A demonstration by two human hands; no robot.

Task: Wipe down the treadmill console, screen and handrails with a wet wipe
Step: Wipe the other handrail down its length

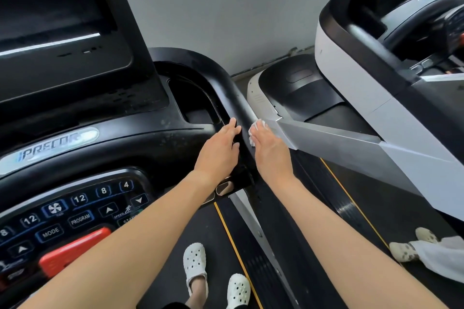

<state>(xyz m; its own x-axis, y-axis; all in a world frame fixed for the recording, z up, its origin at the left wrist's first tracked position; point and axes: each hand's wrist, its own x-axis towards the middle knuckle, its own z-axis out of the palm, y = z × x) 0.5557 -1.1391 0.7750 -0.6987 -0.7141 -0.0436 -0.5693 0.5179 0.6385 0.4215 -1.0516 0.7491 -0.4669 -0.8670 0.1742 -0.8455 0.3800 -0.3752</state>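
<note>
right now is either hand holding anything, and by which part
The right hand presses the crumpled white wet wipe under its palm and fingers onto the black handrail; the left hand rests there empty.

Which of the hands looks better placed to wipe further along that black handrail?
The right. The right hand presses the wipe flat against the handrail, so it could probably just slide along it. The left hand lies bare on the rail's inner side and holds no wipe.

Your right hand (271, 150) presses the wet wipe (252, 138) onto the black handrail (233, 93). Your left hand (221, 152) lies flat just beside it.
</note>
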